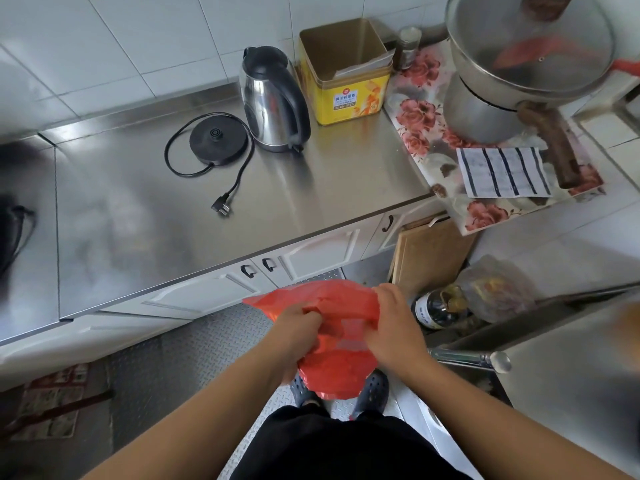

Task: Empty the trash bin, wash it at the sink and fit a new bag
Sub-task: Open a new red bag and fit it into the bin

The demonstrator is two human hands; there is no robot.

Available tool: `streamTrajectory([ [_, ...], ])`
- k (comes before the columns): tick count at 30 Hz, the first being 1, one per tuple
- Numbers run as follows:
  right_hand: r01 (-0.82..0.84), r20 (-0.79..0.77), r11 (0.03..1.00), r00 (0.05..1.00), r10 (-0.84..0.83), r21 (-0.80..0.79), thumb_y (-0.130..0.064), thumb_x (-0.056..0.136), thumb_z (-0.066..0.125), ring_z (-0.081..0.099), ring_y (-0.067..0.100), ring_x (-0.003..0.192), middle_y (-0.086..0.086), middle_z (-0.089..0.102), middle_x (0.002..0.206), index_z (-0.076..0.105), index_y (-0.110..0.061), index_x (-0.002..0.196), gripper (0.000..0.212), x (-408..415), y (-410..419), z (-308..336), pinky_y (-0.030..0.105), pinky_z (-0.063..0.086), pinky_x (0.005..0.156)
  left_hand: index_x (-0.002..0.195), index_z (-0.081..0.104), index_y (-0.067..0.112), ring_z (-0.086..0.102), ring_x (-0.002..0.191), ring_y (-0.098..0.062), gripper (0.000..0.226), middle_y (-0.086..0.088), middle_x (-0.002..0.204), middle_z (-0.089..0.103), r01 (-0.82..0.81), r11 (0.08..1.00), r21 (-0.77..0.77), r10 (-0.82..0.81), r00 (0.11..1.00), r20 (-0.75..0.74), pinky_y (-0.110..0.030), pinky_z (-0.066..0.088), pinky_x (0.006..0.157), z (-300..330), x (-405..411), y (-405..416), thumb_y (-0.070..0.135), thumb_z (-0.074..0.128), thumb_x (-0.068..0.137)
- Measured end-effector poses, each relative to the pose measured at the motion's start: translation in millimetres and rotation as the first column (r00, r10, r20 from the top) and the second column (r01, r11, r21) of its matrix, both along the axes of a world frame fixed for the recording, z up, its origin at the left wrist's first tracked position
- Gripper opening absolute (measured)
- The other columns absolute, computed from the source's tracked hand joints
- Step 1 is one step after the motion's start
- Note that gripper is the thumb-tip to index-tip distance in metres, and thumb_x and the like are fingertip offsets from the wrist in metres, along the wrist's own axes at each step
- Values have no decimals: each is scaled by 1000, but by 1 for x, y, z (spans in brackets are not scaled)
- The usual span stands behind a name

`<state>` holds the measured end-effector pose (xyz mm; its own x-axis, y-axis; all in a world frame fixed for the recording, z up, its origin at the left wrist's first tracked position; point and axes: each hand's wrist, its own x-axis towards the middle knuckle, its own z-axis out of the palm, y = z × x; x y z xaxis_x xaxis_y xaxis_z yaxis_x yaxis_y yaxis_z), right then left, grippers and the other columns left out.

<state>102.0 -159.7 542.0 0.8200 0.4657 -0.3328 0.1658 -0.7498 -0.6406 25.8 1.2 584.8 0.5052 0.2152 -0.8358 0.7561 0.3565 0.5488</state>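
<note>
A thin red plastic bag [337,368] hangs in front of my waist, over my feet and the metal floor. My left hand [298,329] is closed on the bag's upper left part. My right hand [393,323] pinches its upper right part, fingers curled into the plastic. The bag's top edge bunches up between the two hands, and its lower end droops loose. No trash bin is in view.
A steel counter [145,216] runs across ahead, carrying a kettle [273,98], its base and cord [218,140], and a yellow tin [346,72]. A large lidded pot [512,67] sits on a flowered mat at right. A cutting board [427,254] and bottle [438,308] stand on the floor by the cabinets.
</note>
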Motion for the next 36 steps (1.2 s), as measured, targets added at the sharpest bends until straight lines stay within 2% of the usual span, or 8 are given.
streamTrajectory([
  [7, 267, -125, 961, 954, -274, -68, -5, 81, 55, 56, 26, 75, 3, 59, 76, 52, -13, 79, 9, 25, -7, -11, 34, 37, 61, 84, 65, 12, 48, 51, -7, 19, 3, 66, 55, 347, 914, 209, -361, 932, 31, -17, 39, 46, -11, -9, 24, 17, 81, 75],
  [12, 364, -193, 931, 915, -354, 19, 8, 73, 47, 56, 19, 80, 0, 62, 82, 58, -15, 82, 27, 32, -19, -4, 23, 40, 62, 85, 53, 26, 63, 82, -19, 29, 7, 84, 64, 721, 310, 619, -635, 642, -430, -30, 44, 64, -31, -5, 36, 46, 68, 70],
  [15, 194, -116, 979, 973, -199, -57, -5, 74, 52, 59, 17, 79, -6, 63, 82, 62, -21, 89, 24, 31, -25, 7, 30, 47, 67, 85, 50, 27, 66, 92, -24, 18, 4, 94, 67, 725, 165, 669, -547, 632, -549, -31, 41, 65, -52, -6, 37, 44, 55, 80],
  [17, 53, -34, 983, 998, -60, -174, -24, 74, 56, 61, 18, 84, -7, 64, 90, 64, -27, 97, 25, 32, -31, 14, 35, 51, 74, 92, 59, 26, 66, 96, -26, 14, -1, 102, 69, 742, 202, 640, -481, 644, -595, -32, 45, 69, -67, -11, 47, 35, 50, 88],
  [21, -176, 21, 863, 977, 212, -473, -72, 68, 46, 61, 21, 100, -6, 53, 110, 59, -35, 113, 59, 30, -54, 9, 37, 52, 84, 109, 67, 10, 65, 100, -27, 22, -12, 116, 68, 669, 585, 458, -367, 722, -586, -39, 55, 89, -103, -22, 72, 16, 55, 93],
  [24, -229, -36, 813, 968, 249, -536, -81, 59, 46, 56, 19, 98, -5, 44, 106, 56, -31, 103, 67, 21, -71, -18, 32, 47, 77, 113, 61, 3, 68, 87, -32, 21, -17, 103, 66, 116, 977, 178, -39, 922, -385, -46, 61, 70, -127, -23, 62, 4, 49, 96],
  [30, -41, 14, 820, 998, 60, -571, -52, 82, 57, 61, 25, 88, 0, 45, 99, 57, -21, 91, 33, 8, -79, -99, 35, 50, 72, 100, 65, -2, 66, 52, -21, 15, -15, 67, 70, -356, 927, -117, 324, 918, -229, -29, 55, 46, -178, -6, 22, -2, 51, 95],
  [36, 201, -13, 852, 972, -237, -484, -34, 80, 69, 62, 31, 79, 5, 59, 85, 64, -13, 74, 22, 10, -67, -195, 36, 47, 71, 103, 64, 5, 63, 48, -22, 16, -14, 69, 69, -277, 938, -207, 234, 949, -210, -31, 52, 43, -264, 3, 4, -3, 57, 91],
])
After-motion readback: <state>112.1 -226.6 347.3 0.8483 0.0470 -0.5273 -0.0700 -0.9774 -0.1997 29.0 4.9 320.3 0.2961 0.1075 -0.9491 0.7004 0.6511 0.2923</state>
